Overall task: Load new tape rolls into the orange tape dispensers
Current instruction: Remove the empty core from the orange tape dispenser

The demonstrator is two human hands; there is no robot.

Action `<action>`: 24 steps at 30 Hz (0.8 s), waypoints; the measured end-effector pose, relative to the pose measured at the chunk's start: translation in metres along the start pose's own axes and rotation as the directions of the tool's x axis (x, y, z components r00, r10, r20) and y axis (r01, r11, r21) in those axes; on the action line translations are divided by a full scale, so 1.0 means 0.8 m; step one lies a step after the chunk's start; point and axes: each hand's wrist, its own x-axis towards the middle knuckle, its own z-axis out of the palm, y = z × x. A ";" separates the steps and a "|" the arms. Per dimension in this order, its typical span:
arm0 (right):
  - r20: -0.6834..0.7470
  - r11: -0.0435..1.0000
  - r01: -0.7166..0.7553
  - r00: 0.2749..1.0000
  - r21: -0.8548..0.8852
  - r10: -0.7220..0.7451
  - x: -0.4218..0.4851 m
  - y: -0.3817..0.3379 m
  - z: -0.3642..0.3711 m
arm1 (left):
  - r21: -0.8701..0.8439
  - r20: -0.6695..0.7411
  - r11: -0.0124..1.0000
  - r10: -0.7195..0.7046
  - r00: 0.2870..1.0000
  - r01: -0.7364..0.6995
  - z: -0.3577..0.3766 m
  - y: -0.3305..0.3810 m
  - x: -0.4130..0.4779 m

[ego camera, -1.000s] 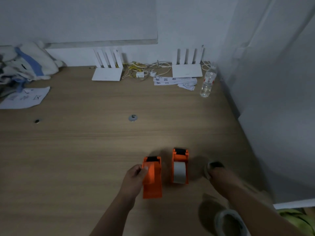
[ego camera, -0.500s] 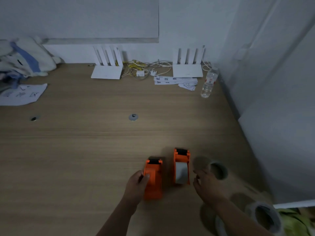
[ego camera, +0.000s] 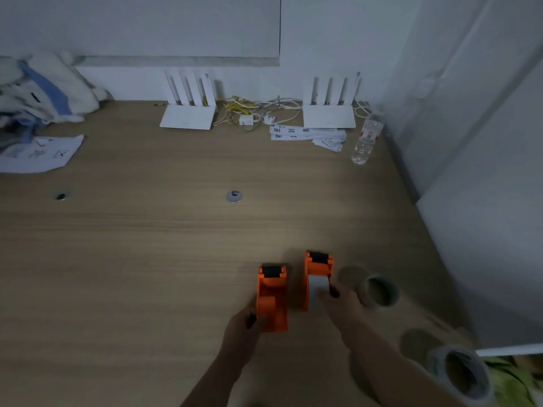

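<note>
Two orange tape dispensers stand side by side on the wooden desk. My left hand (ego camera: 245, 324) grips the near end of the left dispenser (ego camera: 271, 298), which holds no roll. The right dispenser (ego camera: 317, 276) carries a pale roll, and my right hand (ego camera: 338, 301) rests on that roll, fingers closed on it. A loose tape roll (ego camera: 379, 292) lies flat just right of my right hand. Another larger roll (ego camera: 459, 374) sits at the desk's near right corner.
Two white routers (ego camera: 188, 113) (ego camera: 329, 114) with cables stand at the back wall, paper slips (ego camera: 305, 135) and a water bottle (ego camera: 365, 139) beside them. Cloth (ego camera: 38, 89) and a sheet (ego camera: 35, 154) lie at the left. A wall panel (ego camera: 484, 230) bounds the right.
My right hand let go of the loose roll and moved left onto the right dispenser's roll. My left hand slid back to the left dispenser's near end.
</note>
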 end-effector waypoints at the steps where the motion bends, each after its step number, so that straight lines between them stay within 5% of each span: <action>1: 0.007 1.000 -0.016 1.000 0.025 0.016 0.001 0.001 0.000 | 0.014 0.003 1.000 0.000 1.000 0.000 0.000 0.003 -0.001; 6: 0.062 0.985 -0.104 0.993 0.140 0.097 0.004 0.004 -0.002 | 0.055 0.013 0.998 0.021 1.000 -0.022 -0.004 0.011 -0.001; 15: 0.066 0.984 -0.056 0.997 0.166 0.045 -0.015 -0.019 -0.004 | 0.002 -0.240 1.000 0.006 0.971 -0.006 -0.010 0.055 0.000; 24: 0.064 0.967 0.173 0.980 0.189 -0.188 -0.055 -0.086 -0.007 | -0.175 -0.047 0.956 0.232 0.972 -0.237 0.014 0.141 -0.008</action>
